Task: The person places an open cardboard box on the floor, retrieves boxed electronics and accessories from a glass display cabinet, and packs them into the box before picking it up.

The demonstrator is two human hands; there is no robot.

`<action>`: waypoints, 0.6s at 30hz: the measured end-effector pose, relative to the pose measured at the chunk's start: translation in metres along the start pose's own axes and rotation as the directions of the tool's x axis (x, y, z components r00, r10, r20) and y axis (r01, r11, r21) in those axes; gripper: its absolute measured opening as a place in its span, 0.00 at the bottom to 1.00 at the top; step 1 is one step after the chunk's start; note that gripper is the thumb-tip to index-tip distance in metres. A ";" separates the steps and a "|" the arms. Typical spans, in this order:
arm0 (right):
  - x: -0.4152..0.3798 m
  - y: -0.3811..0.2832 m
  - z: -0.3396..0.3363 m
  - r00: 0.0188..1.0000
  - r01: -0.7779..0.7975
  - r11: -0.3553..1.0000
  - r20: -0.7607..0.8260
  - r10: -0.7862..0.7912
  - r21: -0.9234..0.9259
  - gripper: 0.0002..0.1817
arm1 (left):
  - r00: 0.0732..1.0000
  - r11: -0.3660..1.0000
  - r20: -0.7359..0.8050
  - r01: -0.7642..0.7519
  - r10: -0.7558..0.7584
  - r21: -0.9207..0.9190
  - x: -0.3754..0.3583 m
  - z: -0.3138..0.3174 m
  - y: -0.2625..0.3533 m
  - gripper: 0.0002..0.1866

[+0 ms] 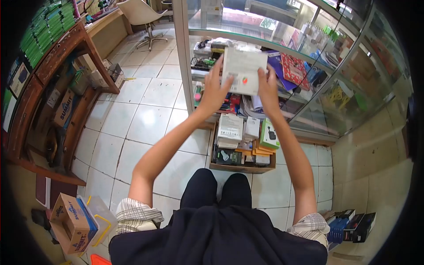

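Observation:
A white box (245,68) with a small red and green mark is held up in front of the glass cabinet. My left hand (214,90) grips its left side, with the thumb on the face towards me. On its right side my right hand (268,90) is closed, thumb also on the face. Below the hands, on the floor, stands an open cardboard carton (243,168) packed with small boxes. Among them are a white printed box (230,127) and a green and white box (270,134).
The glass cabinet (181,57) holds papers, a red patterned packet (295,70) and other goods. A wooden desk (81,53) stands at the left. Lower left are a SUMMIT carton (73,223) and a clear plastic container (102,216). Dark boxes (353,227) lie at lower right.

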State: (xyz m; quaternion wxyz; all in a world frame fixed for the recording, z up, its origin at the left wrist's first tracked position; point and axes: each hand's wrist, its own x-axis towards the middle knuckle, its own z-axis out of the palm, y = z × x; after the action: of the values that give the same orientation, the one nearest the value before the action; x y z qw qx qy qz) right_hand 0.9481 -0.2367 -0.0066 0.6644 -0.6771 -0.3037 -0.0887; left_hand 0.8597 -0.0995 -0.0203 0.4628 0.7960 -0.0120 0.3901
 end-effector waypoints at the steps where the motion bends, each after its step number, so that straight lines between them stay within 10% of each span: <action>1: -0.020 0.005 0.000 0.995 -0.093 0.994 0.013 0.094 -0.064 0.27 | 1.000 1.000 0.004 0.005 -0.005 0.000 -0.020 0.007 -0.008 0.31; 8: -0.115 0.095 0.012 0.828 -0.559 0.809 -0.062 0.558 -0.183 0.28 | 0.969 0.963 -0.012 0.248 -0.248 0.109 -0.132 0.062 -0.089 0.33; 13: -0.129 0.134 0.014 0.767 -0.592 0.584 -0.166 0.620 -0.556 0.28 | 0.925 0.878 -0.001 0.360 -0.379 0.316 -0.150 0.080 -0.106 0.35; 18: -0.136 0.158 0.017 0.792 -0.544 0.633 -0.089 0.603 -0.551 0.28 | 0.913 0.851 0.000 0.381 -0.409 0.362 -0.159 0.090 -0.125 0.35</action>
State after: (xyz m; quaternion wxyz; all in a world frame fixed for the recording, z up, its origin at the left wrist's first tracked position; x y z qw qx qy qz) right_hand 0.9179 -0.2501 -0.2133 0.4175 -0.9027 -0.0676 0.0792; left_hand 0.8517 -0.1498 -0.2357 0.3814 0.8658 0.2042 0.2514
